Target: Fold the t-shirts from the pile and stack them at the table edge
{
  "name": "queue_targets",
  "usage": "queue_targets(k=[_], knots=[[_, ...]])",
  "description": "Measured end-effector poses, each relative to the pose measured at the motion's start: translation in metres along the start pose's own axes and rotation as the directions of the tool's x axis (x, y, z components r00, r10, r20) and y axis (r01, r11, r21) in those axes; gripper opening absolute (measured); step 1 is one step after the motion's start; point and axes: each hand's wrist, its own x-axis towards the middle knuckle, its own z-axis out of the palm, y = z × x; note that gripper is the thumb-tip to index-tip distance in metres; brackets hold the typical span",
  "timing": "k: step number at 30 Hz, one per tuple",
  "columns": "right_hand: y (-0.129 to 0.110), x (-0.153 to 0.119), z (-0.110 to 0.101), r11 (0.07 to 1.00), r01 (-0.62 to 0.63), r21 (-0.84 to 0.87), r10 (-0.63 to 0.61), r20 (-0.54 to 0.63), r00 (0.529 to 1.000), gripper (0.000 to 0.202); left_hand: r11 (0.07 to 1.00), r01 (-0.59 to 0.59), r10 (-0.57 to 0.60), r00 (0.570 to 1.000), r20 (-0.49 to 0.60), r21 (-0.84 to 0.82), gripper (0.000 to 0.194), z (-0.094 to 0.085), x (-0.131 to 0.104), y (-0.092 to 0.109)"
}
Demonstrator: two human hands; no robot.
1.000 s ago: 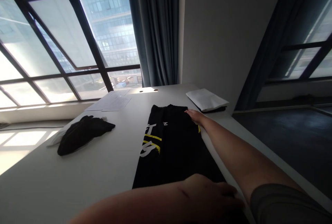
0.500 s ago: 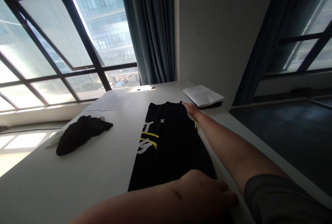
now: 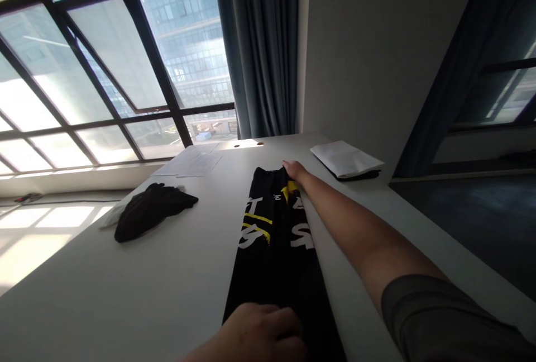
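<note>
A long, narrow black T-shirt (image 3: 274,272) lies in front of me, both sides folded inward, with white lettering and yellow streaks on the folded parts. At its far end, my right hand (image 3: 293,170) is closed on the right corner of the cloth. Close to me, my left hand (image 3: 268,331) is over the near part of the shirt with its fingers curled in on the fabric. Its fingertips are turned down, and the shirt's near end is out of the picture.
The shirt lies on a white table (image 3: 180,289). To the left are a crumpled black cloth bundle (image 3: 154,211) and paper sheets (image 3: 190,161). A folded white cloth (image 3: 347,158) sits on something black at the far right. A curtain (image 3: 268,49) hangs beyond.
The shirt's right side has been brought inward, narrowing it and showing more lettering. My right hand moved slightly left with the corner; my left hand drew back left and down. The view shifted left.
</note>
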Motion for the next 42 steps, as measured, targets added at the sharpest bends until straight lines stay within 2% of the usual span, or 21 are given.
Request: queue_targets(k=[4, 7, 11, 14, 16, 18, 20, 22, 23, 25, 26, 27, 29, 31, 32, 34, 37, 38, 40, 42], knots=[[-0.022, -0.009, 0.044, 0.993, -0.02, -0.118, 0.038, 0.158, 0.987, 0.068, 0.997, 0.076, -0.076, 0.997, -0.011, -0.013, 0.016, 0.021, -0.035, -0.003], [-0.025, -0.026, 0.063, 0.98, -0.03, -0.199, 0.065, 0.169, 0.983, 0.069, 0.997, 0.082, -0.082, 0.996, -0.037, 0.003, 0.019, 0.026, -0.046, -0.004], [-0.024, -0.048, 0.055, 0.968, 0.029, -0.248, -0.004, 0.1, 0.995, 0.061, 0.994, 0.101, -0.1, 0.994, -0.047, 0.03, 0.014, 0.029, -0.047, 0.0], [-0.023, -0.077, 0.039, 0.959, 0.177, -0.22, -0.177, 0.021, 0.984, 0.056, 0.982, 0.177, -0.174, 0.983, -0.055, 0.058, 0.015, 0.038, -0.044, 0.005], [-0.025, -0.11, 0.028, 0.926, 0.344, -0.154, -0.352, -0.026, 0.936, 0.049, 0.973, 0.208, -0.201, 0.977, -0.072, 0.101, 0.016, 0.044, -0.044, 0.008], [-0.032, -0.156, 0.015, 0.854, 0.517, -0.061, -0.519, -0.022, 0.855, 0.042, 0.966, 0.225, -0.214, 0.972, -0.093, 0.131, 0.013, 0.043, -0.046, 0.01], [-0.044, -0.211, -0.002, 0.771, 0.634, 0.059, -0.637, 0.043, 0.77, 0.035, 0.959, 0.261, -0.254, 0.964, -0.079, 0.11, 0.008, 0.034, -0.048, 0.011], [-0.06, -0.267, -0.021, 0.7, 0.68, 0.218, -0.714, 0.184, 0.676, 0.035, 0.943, 0.331, -0.331, 0.943, -0.019, 0.023, 0.012, 0.017, -0.048, 0.01], [-0.069, -0.293, -0.03, 0.655, 0.69, 0.306, -0.755, 0.242, 0.609, 0.039, 0.922, 0.386, -0.385, 0.922, 0.021, -0.037, 0.015, 0.006, -0.046, 0.009], [-0.082, -0.336, -0.042, 0.595, 0.678, 0.432, -0.803, 0.296, 0.517, 0.064, 0.842, 0.513, -0.506, 0.858, 0.083, -0.166, 0.017, -0.014, -0.041, 0.005], [-0.087, -0.352, -0.044, 0.599, 0.667, 0.443, -0.8, 0.331, 0.499, 0.077, 0.794, 0.565, -0.558, 0.824, 0.1, -0.225, 0.017, -0.024, -0.038, 0.002], [-0.09, -0.364, -0.043, 0.632, 0.648, 0.424, -0.775, 0.36, 0.52, 0.089, 0.75, 0.602, -0.597, 0.795, 0.111, -0.274, 0.017, -0.032, -0.034, -0.002], [-0.092, -0.378, -0.036, 0.732, 0.592, 0.337, -0.681, 0.378, 0.627, 0.099, 0.689, 0.643, -0.643, 0.755, 0.128, -0.334, 0.017, -0.044, -0.025, -0.009], [-0.09, -0.38, -0.024, 0.808, 0.53, 0.258, -0.589, 0.318, 0.743, 0.096, 0.672, 0.656, -0.65, 0.745, 0.15, -0.344, 0.016, -0.051, -0.016, -0.015], [-0.089, -0.378, -0.019, 0.822, 0.518, 0.239, -0.569, 0.279, 0.774, 0.094, 0.678, 0.652, -0.64, 0.751, 0.163, -0.34, 0.015, -0.053, -0.013, -0.017], [-0.089, -0.372, -0.011, 0.818, 0.526, 0.233, -0.571, 0.215, 0.792, 0.09, 0.7, 0.628, -0.605, 0.774, 0.186, -0.34, 0.014, -0.053, -0.011, -0.017], [-0.092, -0.366, -0.012, 0.772, 0.557, 0.307, -0.623, 0.191, 0.759, 0.078, 0.732, 0.589, -0.567, 0.805, 0.175, -0.341, 0.025, -0.042, -0.025, -0.01], [-0.094, -0.365, -0.014, 0.745, 0.574, 0.339, -0.654, 0.207, 0.727, 0.072, 0.754, 0.571, -0.554, 0.818, 0.153, -0.323, 0.037, -0.036, -0.035, -0.006], [-0.096, -0.365, -0.021, 0.687, 0.617, 0.383, -0.723, 0.272, 0.636, 0.062, 0.81, 0.527, -0.518, 0.848, 0.108, -0.255, 0.071, -0.021, -0.061, 0.001], [-0.097, -0.365, -0.028, 0.642, 0.643, 0.417, -0.766, 0.337, 0.547, 0.056, 0.834, 0.518, -0.51, 0.855, 0.092, -0.19, 0.085, -0.009, -0.089, 0.006]])
